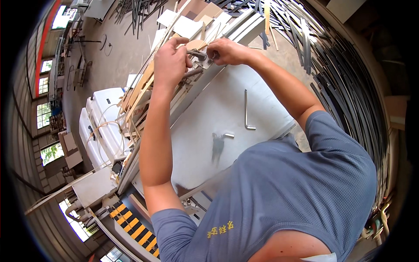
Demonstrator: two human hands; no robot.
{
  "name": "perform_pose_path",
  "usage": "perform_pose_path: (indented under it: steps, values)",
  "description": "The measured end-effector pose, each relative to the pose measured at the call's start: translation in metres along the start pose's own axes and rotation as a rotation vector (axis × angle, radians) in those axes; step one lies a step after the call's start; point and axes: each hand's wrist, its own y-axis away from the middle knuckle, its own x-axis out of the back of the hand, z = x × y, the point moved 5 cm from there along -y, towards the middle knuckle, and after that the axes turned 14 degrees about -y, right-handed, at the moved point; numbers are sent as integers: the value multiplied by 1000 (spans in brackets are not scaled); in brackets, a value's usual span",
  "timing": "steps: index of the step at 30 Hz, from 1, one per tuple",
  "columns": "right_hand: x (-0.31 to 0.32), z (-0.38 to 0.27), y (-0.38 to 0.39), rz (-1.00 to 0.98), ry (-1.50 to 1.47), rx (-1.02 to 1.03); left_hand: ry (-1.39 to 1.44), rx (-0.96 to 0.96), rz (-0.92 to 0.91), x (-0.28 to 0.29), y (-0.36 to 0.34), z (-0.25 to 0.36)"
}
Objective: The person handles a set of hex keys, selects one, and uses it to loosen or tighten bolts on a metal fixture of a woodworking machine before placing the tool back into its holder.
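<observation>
White tabletop [227,109]: two hex keys [247,111] (loose)

Small metal fitting [197,55] between the hands is showing a dull grey sheen. Bent hex key [247,114] is looking like bright smooth steel. Table top [205,131] is reading as white, smooth, slightly glossy laminate. Offcut strips [139,94] are showing pale raw wood, matt. Shirt [288,192] is reading as grey-blue matt cloth. Strips on floor [331,65] are looking dark, semi-glossy.
</observation>
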Motion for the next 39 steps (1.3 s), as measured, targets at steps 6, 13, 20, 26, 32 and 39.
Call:
perform_pose_path:
  steps: [6, 13, 20, 26, 32, 39]
  values:
    - [-1, -3, 1, -72, 126, -69, 173, -7, -18, 16, 45, -9]
    - [-3, -19, 10, 65, 171, 0, 543, 75, -225, -65, 141, -76]
    - [-17, -7, 9, 219, 38, -13, 790, 360, -236, -143, 230, -125]
    - [-14, -6, 2, 123, 40, 27, 923, 511, -95, -163, 271, -157]
    - [-15, 1, 0, 96, -35, 4, 1005, 535, 11, -170, 294, -171]
    - [-13, 4, -2, 118, -88, -135, 1024, 518, 14, -172, 300, -175]
